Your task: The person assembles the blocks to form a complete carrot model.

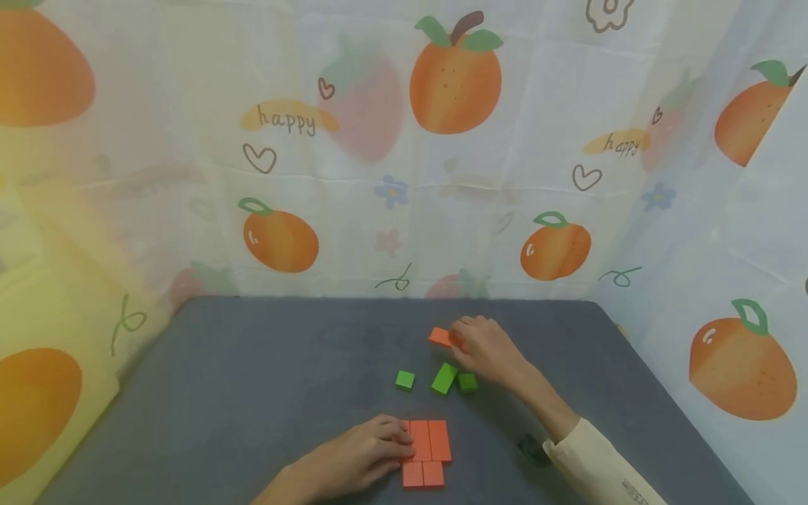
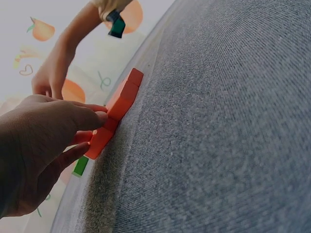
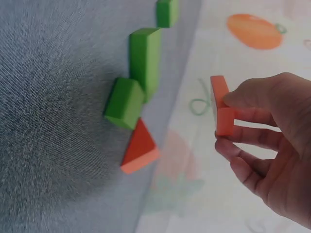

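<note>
My right hand (image 1: 489, 348) pinches an orange block (image 3: 225, 122) between thumb and fingers, at the far part of the table. Below that hand in the right wrist view lies a red triangular block (image 3: 141, 148). My left hand (image 1: 366, 450) rests against the left side of a flat group of orange-red blocks (image 1: 440, 440), its fingers fairly straight and its tips over the leftmost piece. In the left wrist view, thumb and fingers touch the edge of these blocks (image 2: 122, 99). The fingers partly hide the group's left side.
Between the hands lie a small green block (image 1: 405, 380), a longer green block (image 1: 445, 379) and another green block (image 1: 467, 383) close beside it. A dark object (image 1: 534, 451) is at the right wrist. A fruit-printed curtain (image 1: 404, 140) stands behind the grey table (image 1: 252, 372).
</note>
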Action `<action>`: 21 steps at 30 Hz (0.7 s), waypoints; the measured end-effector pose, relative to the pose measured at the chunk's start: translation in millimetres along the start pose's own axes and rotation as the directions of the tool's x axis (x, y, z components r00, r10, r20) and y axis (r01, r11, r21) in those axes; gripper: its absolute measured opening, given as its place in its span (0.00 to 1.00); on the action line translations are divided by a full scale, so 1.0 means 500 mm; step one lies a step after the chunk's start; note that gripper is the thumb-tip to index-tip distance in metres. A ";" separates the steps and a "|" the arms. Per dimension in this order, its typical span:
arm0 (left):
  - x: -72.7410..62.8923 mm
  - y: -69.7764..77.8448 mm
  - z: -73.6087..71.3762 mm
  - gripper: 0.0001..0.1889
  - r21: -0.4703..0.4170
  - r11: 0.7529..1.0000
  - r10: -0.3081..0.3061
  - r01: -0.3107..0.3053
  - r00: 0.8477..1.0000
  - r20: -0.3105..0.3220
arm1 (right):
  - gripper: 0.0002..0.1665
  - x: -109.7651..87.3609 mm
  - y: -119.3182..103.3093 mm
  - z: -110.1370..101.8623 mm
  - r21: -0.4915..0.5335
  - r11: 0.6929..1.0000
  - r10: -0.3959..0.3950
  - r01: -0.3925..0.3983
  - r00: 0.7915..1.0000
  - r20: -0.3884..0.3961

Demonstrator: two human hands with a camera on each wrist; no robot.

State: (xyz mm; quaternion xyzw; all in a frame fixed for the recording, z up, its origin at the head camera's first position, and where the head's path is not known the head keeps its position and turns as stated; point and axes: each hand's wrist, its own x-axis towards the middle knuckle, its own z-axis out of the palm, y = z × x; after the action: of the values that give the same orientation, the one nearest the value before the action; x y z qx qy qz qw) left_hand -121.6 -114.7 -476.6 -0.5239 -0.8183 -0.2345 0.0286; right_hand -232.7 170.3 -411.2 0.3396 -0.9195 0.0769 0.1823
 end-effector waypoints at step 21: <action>-0.001 0.001 0.001 0.14 0.022 1.000 0.005 -0.005 1.000 -0.015 | 0.09 -0.152 -0.101 -0.091 0.229 0.970 -0.095 0.079 0.994 0.059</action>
State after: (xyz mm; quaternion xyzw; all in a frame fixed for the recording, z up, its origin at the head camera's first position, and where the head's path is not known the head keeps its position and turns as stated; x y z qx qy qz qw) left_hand -120.7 -115.0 -477.1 -0.5240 -0.8193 -0.2293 0.0409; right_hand -133.1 189.5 -397.9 0.4007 -0.8947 0.1614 0.1137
